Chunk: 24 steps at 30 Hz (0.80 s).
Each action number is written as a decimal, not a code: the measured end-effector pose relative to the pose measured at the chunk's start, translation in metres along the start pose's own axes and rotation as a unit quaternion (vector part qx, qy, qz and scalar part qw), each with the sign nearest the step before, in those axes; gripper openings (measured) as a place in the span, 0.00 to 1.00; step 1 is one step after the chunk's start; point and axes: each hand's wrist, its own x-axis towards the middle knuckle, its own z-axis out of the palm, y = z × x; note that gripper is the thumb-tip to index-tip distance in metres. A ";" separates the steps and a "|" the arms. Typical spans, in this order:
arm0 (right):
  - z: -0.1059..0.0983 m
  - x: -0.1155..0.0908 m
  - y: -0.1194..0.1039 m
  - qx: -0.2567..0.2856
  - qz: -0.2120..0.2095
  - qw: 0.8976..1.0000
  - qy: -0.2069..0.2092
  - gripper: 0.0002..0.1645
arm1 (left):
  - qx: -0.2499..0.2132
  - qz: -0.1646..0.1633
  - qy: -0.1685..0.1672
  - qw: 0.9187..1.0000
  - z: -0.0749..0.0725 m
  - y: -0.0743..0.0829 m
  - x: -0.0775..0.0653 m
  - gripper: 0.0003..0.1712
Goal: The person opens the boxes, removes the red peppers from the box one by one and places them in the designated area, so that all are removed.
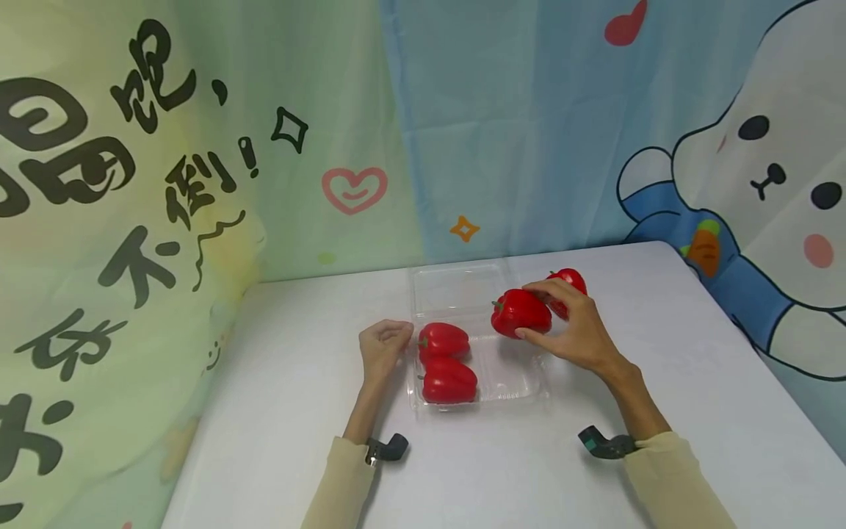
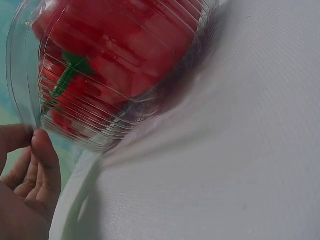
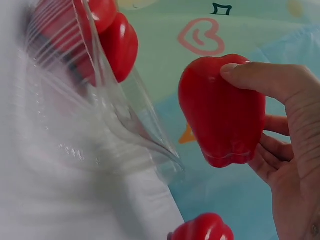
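A clear plastic clamshell tray (image 1: pixel 509 386) lies open on the white table, with two red peppers (image 1: pixel 443 340) (image 1: pixel 449 380) in its left half. My right hand (image 1: pixel 570 328) grips a third red pepper (image 1: pixel 521 312) (image 3: pixel 220 112) just above the tray's right side. A fourth pepper (image 1: pixel 571 283) (image 3: pixel 202 230) rests on the table behind that hand. My left hand (image 1: pixel 385 347) sits with curled fingers (image 2: pixel 44 160) at the tray's left rim (image 2: pixel 30 107), touching it. Through the tray wall, the left wrist view shows the peppers (image 2: pixel 115 55) inside.
The tray's clear lid (image 1: pixel 456 286) lies flat behind it. The white table (image 1: pixel 297 411) ends at the hanging cartoon backdrop (image 1: pixel 198 147) at the back and left. The table's right edge (image 1: pixel 780 382) runs diagonally.
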 end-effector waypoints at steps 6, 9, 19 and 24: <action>-0.010 -0.003 0.007 -0.018 0.015 0.999 0.035 0.47 | 0.001 0.003 -0.001 1.000 0.000 -0.003 0.001 0.10; -0.014 -0.004 0.009 -0.015 0.020 0.998 0.050 0.46 | 0.002 0.007 -0.005 1.000 0.000 -0.005 0.002 0.09; -0.027 -0.009 0.020 -0.027 0.059 0.992 0.106 0.46 | 0.009 0.010 -0.014 1.000 -0.001 -0.004 0.002 0.10; -0.036 -0.015 0.028 -0.044 0.074 0.987 0.134 0.46 | 0.014 -0.003 -0.013 1.000 0.000 -0.005 0.001 0.09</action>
